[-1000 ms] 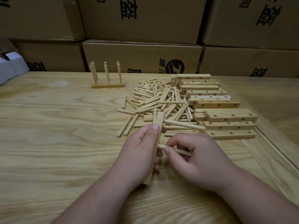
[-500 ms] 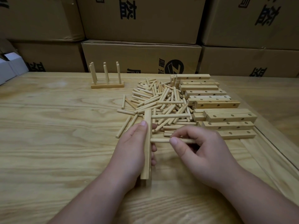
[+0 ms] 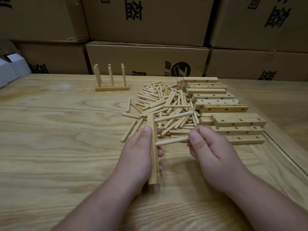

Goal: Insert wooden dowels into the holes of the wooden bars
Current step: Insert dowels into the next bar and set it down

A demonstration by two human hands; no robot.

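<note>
1. The left hand [image 3: 140,154] is closed round a wooden bar [image 3: 154,147], thumb on its near-left face and fingers [image 3: 160,153] wrapped over the far-right side. The bar's long axis runs away from the person, its near end resting on the bench [image 3: 50,147].
2. The right hand [image 3: 211,152] pinches a dowel [image 3: 171,141] between thumb and fingertips at the dowel's right end; the other fingers are curled in.
3. The dowel lies crosswise to the bar, pointing left, its free tip touching or just at the bar's right face between the left fingers. I judge it is entering a hole there, though the hole itself is hidden.
4. A second dowel [image 3: 173,116] already sticks out rightward from the bar, further along it.
5. Beyond the fingers lies the loose dowel pile [image 3: 166,100], with the stacked bars [image 3: 225,107] to its right.
</note>
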